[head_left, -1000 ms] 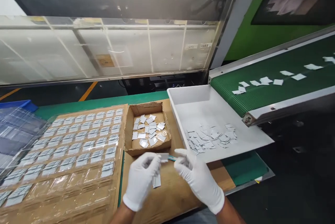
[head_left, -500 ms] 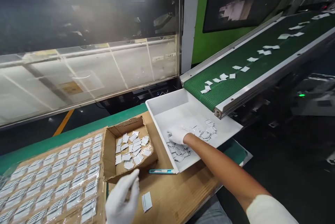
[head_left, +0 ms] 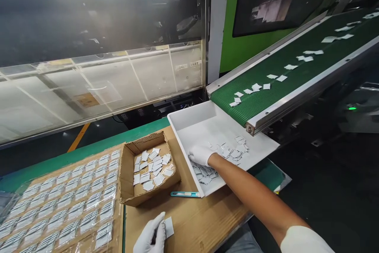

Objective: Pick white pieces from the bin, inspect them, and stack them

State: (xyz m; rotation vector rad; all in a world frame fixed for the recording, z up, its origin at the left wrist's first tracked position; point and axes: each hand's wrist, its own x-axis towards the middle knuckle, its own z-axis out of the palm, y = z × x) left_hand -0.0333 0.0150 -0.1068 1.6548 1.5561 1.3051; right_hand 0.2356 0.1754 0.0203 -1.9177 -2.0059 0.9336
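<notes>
My right hand, in a white glove, reaches into the white plastic tray. Its fingers curl down onto thin white rectangular pieces by the left wall, and the fingertips are partly hidden. Low in the view, my gloved left hand has thumb and forefinger drawn together at the left edge of a small white stack on the cardboard. The fingers cover part of that stack. More loose white pieces lie in the middle of the tray.
An open cardboard box holds several white pieces. Left of it, rows of bundled pieces lie on cardboard. A blue cutter knife lies beside the tray. The green conveyor belt, carrying scattered pieces, ends above the tray's back edge.
My left hand has moved down and right from beside the box to the small white stack. My right hand stays among the pieces in the tray. The whole view has shifted slightly.
</notes>
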